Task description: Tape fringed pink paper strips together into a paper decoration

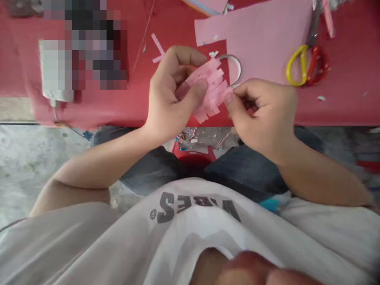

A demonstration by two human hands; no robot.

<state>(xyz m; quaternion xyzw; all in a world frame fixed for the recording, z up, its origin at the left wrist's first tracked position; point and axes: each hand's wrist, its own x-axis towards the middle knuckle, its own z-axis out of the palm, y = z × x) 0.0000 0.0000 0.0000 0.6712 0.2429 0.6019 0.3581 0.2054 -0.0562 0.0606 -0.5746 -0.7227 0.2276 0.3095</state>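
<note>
A piece of pink paper (212, 85), its edges cut into short strips like a fringe, is held up over the near part of the red table. My left hand (178, 87) pinches it between thumb and fingers from the left side. On the right, my right hand (261, 107) grips the tip of one strip between thumb and forefinger; its other fingers are curled in. Just behind the paper lies a thin ring, apparently a roll of tape (238, 65), partly covered by the fringed piece.
A large pink sheet (261, 39) lies behind my hands on the red table (172, 23). Scissors (308, 65) with yellow and red handles rest at the right. Pink strips (158, 45) lie at the left, near a white box-like charger (56, 71) with a cable and a blurred-out object.
</note>
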